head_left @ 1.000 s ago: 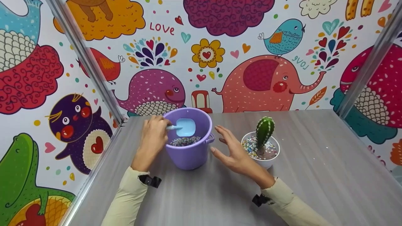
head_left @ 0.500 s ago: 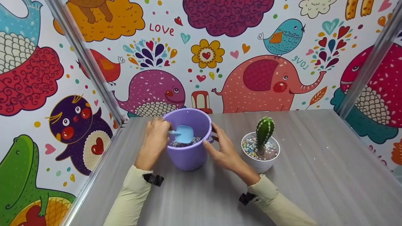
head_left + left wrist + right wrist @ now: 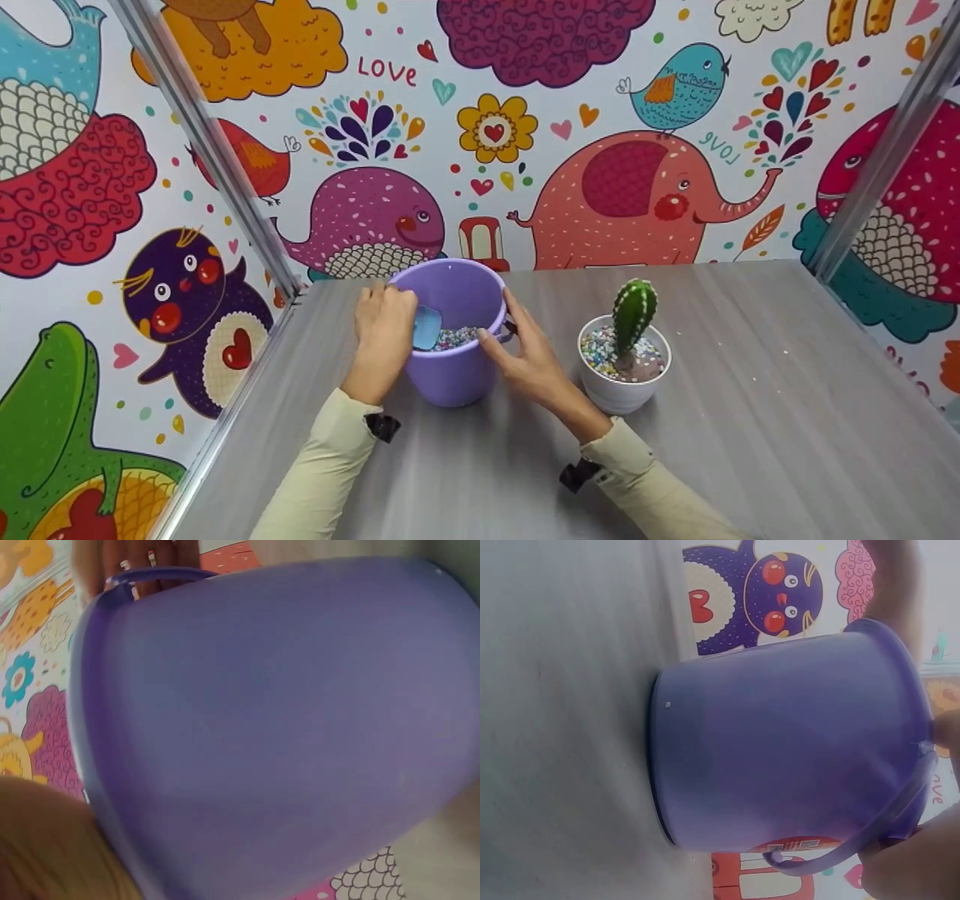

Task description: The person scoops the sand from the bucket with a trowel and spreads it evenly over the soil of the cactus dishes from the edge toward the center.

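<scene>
In the head view a purple bucket stands upright on the table with small multicoloured gravel inside. My left hand is over its left rim, gripping a small light blue shovel; the blade is tilted down at the gravel and the handle is hidden by the fingers. My right hand holds the bucket's right rim beside the handle joint, thumb toward the near side and fingers toward the far side. The right wrist view shows the bucket's outer wall and its handle.
Right of the bucket stands a white pot with a green cactus and coloured pebbles. A few tiny specks lie on the grey table. Printed walls with metal corner posts close off the back and sides.
My right hand has moved left from open air onto the bucket's rim. My left hand has shifted slightly right, and the shovel blade has dropped and turned down to the gravel.
</scene>
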Demonstrator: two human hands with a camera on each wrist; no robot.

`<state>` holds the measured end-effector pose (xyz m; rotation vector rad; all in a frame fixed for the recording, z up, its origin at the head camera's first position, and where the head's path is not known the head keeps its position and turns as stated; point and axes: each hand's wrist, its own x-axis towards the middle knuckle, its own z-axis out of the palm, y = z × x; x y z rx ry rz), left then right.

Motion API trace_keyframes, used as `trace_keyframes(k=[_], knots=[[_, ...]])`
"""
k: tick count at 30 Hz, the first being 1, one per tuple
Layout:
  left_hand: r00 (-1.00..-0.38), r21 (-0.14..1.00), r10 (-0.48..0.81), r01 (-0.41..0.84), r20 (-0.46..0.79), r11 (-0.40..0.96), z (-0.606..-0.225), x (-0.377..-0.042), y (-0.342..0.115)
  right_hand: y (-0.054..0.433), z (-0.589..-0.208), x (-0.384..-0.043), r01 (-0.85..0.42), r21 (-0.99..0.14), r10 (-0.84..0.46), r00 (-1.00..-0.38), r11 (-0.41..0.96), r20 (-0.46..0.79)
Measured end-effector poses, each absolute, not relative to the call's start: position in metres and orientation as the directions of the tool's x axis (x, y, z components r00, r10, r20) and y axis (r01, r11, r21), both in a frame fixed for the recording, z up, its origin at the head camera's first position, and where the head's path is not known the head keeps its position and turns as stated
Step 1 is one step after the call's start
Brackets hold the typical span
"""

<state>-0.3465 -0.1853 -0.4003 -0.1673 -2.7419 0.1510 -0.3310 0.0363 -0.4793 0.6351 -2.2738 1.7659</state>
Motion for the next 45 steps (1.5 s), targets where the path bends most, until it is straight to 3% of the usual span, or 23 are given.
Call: trace_keyframes(k=[5, 15, 27, 33, 45], knots=[[-0.927, -0.169, 0.138, 0.082, 0.35, 0.982, -0.4, -0.348, -0.179, 0.037, -0.479, -0.33, -0.432, -0.879, -0.218, -0.895, 0.2, 0.39], [-0.959, -0.016, 0.21, 0.211, 0.193, 0.977, -0.393, -0.356, -0.184, 0.037, -0.481, -0.331, -0.451, -0.878, -0.23, -0.882, 0.159, 0.411], [-0.972, -0.018, 0.227, 0.226, 0.053, 0.974, -0.393, -0.366, -0.186, 0.037, -0.48, -0.331, -0.455, -0.879, -0.235, -0.878, 0.14, 0.417], [-0.958, 0.08, 0.274, 0.267, -0.08, 0.96, -0.392, -0.373, -0.194, 0.037, -0.48, -0.33, -0.449, -0.883, -0.238, -0.88, 0.137, 0.41], [-0.918, 0.275, 0.383, 0.343, -0.106, 0.898, -0.389, -0.376, -0.203, 0.04, -0.48, -0.331, -0.446, -0.884, -0.239, -0.882, 0.143, 0.406]])
